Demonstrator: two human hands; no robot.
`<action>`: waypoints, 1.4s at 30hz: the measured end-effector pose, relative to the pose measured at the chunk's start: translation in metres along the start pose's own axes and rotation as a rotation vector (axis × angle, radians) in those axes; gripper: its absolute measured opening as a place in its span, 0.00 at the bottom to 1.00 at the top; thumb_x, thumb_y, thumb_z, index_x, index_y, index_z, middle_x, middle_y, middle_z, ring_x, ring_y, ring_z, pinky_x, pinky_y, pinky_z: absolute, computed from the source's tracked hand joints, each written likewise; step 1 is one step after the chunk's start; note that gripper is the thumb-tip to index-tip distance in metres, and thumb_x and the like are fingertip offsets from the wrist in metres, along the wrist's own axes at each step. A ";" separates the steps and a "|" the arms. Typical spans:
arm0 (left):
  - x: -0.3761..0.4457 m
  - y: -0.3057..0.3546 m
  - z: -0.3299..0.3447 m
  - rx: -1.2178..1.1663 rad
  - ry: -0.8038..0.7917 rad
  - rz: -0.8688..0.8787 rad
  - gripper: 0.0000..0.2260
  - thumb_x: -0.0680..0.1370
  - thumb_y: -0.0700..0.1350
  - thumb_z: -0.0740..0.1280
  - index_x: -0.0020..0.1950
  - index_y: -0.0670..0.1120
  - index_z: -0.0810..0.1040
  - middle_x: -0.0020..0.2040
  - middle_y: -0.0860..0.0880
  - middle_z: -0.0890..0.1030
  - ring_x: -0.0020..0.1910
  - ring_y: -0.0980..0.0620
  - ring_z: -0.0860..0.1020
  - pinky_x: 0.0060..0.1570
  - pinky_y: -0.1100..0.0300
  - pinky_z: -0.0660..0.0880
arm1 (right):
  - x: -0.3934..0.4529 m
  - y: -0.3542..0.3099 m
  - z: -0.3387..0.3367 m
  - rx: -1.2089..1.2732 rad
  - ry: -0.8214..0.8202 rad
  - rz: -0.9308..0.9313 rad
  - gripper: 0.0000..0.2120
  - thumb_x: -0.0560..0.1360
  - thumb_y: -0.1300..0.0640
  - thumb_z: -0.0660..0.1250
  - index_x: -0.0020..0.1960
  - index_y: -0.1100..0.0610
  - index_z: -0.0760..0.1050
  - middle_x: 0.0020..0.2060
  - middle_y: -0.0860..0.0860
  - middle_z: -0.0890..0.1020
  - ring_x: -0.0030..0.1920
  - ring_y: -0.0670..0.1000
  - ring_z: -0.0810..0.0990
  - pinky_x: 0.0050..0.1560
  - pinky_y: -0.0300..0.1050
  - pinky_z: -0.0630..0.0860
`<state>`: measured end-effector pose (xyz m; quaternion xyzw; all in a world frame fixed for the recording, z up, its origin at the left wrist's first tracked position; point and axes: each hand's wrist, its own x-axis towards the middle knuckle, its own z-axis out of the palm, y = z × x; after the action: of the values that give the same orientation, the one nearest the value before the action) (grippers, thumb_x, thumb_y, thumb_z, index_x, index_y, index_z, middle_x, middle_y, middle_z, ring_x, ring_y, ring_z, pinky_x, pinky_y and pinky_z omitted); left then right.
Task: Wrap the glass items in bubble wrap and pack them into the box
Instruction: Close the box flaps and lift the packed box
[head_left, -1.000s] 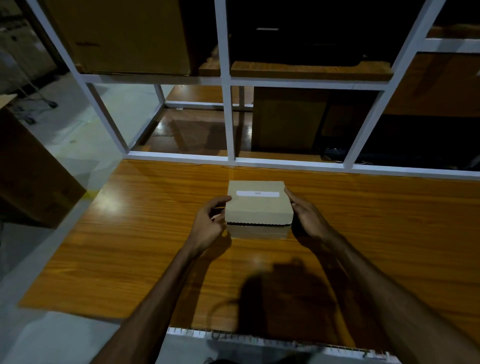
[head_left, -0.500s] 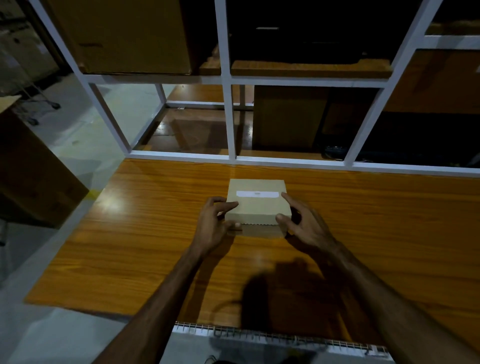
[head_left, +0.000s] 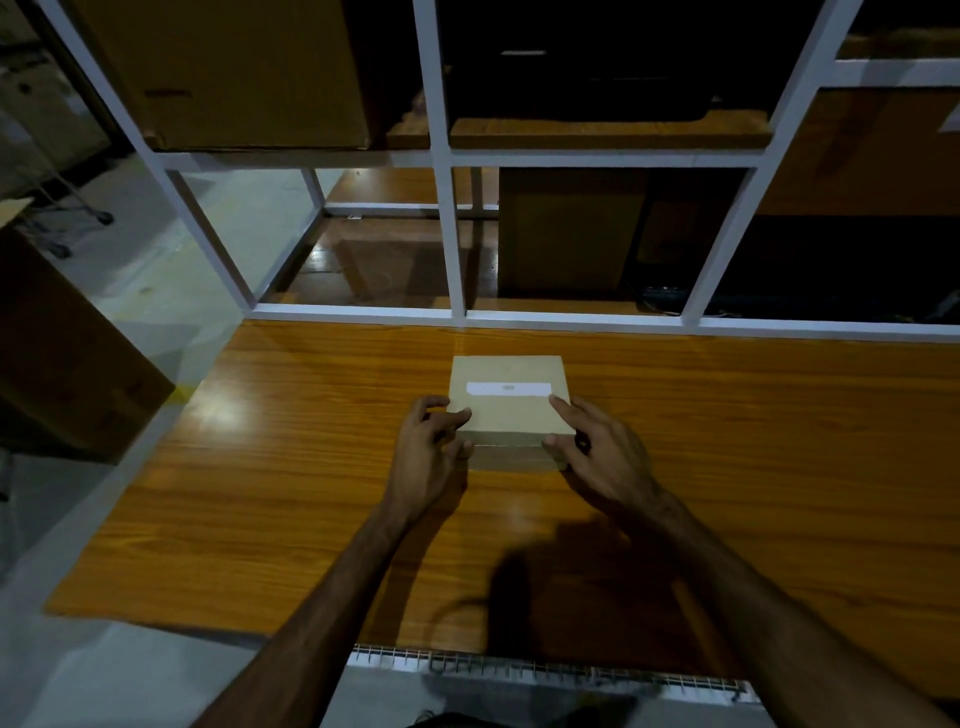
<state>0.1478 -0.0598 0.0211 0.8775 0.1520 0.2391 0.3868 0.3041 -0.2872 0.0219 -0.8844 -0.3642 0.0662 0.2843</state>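
Observation:
A small tan cardboard box (head_left: 506, 410) with a white label strip on its lid sits shut on the wooden table (head_left: 260, 493), near its middle. My left hand (head_left: 428, 452) holds the box's near left corner, fingers curled on the lid's edge and thumb against the front face. My right hand (head_left: 597, 452) holds the near right corner, index finger lying on the lid and thumb on the front edge. No glass items or bubble wrap are in view.
A white metal shelf frame (head_left: 452, 234) rises behind the table, with large cardboard boxes (head_left: 223, 73) and dark items on its shelves. Another big carton (head_left: 57, 364) stands on the floor at the left. A wire rack edge (head_left: 545, 670) runs along the table's near side.
The lid, raised above the base a second ago, has come down flush on the box. Both hands slid from the box's sides to its near corners.

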 end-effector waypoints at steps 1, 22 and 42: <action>-0.001 -0.002 0.001 -0.002 0.002 0.012 0.14 0.81 0.35 0.71 0.67 0.38 0.82 0.71 0.42 0.71 0.64 0.51 0.74 0.55 0.73 0.77 | -0.002 -0.003 -0.001 -0.007 0.006 0.005 0.31 0.82 0.32 0.57 0.82 0.42 0.62 0.81 0.51 0.65 0.74 0.55 0.71 0.69 0.61 0.74; -0.002 -0.004 -0.001 0.044 0.017 0.052 0.11 0.81 0.38 0.72 0.63 0.38 0.84 0.60 0.49 0.74 0.59 0.51 0.76 0.54 0.56 0.83 | -0.007 -0.014 0.041 -0.085 0.129 -0.069 0.22 0.83 0.47 0.65 0.77 0.46 0.72 0.79 0.49 0.68 0.81 0.56 0.58 0.78 0.61 0.60; -0.017 -0.006 0.000 0.355 0.001 0.213 0.13 0.80 0.44 0.63 0.55 0.38 0.84 0.55 0.42 0.83 0.52 0.43 0.83 0.45 0.44 0.84 | -0.014 -0.008 0.052 0.174 0.274 -0.024 0.21 0.81 0.53 0.70 0.73 0.53 0.77 0.78 0.49 0.69 0.75 0.50 0.69 0.67 0.52 0.78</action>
<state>0.1328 -0.0641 0.0115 0.9430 0.0986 0.2484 0.1985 0.2720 -0.2688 -0.0180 -0.8529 -0.3253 -0.0271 0.4074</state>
